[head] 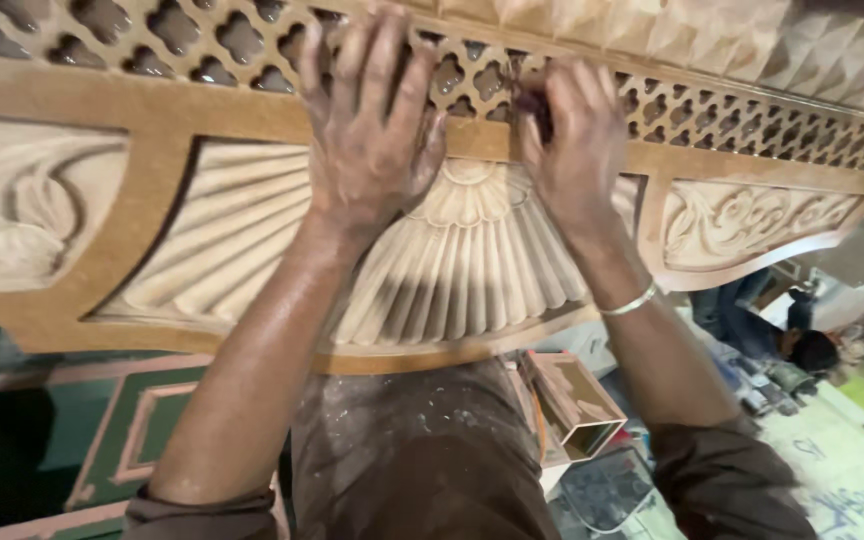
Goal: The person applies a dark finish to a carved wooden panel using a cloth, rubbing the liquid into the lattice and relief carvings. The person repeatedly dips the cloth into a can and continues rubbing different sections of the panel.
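Carved wooden panel (472, 260): left hand (372, 130) lay flat, fingers spread, on lattice band (202, 45); right hand (572, 140) pinched dark scrap (537, 105) against it.

The floor (857, 470) carries most of what shows below the carved wooden panel (252, 250). Directly under the panel's middle, an open rectangular tube of pale wood (577, 405) lies on it. To the right of that tube lie small scattered items, too blurred to tell apart. Left of the tube lies a flat green board with pink borders (142, 430).
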